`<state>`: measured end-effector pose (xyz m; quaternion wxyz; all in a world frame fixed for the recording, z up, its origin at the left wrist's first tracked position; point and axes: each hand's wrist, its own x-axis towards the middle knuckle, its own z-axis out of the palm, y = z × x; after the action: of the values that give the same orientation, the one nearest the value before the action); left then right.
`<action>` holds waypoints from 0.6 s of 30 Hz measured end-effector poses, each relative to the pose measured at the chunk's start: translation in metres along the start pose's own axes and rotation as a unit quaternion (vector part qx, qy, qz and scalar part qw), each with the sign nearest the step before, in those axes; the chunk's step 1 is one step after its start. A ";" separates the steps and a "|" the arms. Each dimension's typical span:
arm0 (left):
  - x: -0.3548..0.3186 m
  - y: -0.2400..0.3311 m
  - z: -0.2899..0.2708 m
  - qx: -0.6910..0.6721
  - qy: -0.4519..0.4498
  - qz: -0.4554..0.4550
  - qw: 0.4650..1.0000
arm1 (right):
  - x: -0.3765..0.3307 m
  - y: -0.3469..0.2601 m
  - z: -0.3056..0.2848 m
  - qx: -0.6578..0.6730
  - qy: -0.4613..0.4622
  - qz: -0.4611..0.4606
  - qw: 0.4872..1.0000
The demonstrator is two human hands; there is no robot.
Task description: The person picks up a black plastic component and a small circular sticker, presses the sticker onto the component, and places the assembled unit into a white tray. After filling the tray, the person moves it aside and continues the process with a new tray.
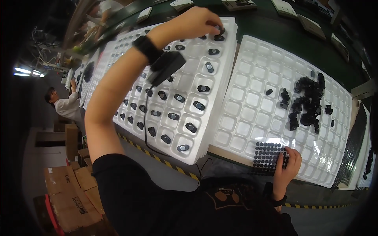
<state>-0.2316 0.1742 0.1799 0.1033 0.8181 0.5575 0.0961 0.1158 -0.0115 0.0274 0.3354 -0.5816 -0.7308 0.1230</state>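
Note:
My left hand (197, 23) reaches to the far end of a white moulded tray (185, 102) and pinches a small black part (221, 30) over one of its pockets. Many pockets of that tray hold one black part each. A black wrist strap with a dangling cable (161, 65) sits on that forearm. My right hand (288, 165) rests near the table's front edge, fingertips on a black sheet of small round pads (267, 154). That sheet lies on a second white tray (256, 90), which carries a loose pile of black parts (305, 104).
Black-and-yellow striped tape (165, 161) runs along the table's front edge. More white trays (88, 76) extend to the left, where another person (65, 104) works. Cardboard boxes (69, 196) stand on the floor at lower left. Flat boxes (311, 24) lie on the dark conveyor behind.

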 end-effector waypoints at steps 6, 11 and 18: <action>-0.077 0.042 -0.006 -0.021 -0.038 0.045 0.998 | 0.000 0.003 0.002 -0.004 -0.004 0.000 1.000; -0.111 0.058 -0.006 -0.003 -0.044 0.087 0.995 | 0.000 0.003 0.002 -0.004 0.009 -0.011 1.000; -0.055 0.025 0.007 0.003 0.054 0.013 0.998 | -0.001 0.002 0.002 0.009 0.021 -0.015 1.000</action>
<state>-0.2270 0.1134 0.1778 0.0691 0.8190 0.5523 0.1398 0.1165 -0.0120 0.0246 0.3580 -0.5696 -0.7313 0.1121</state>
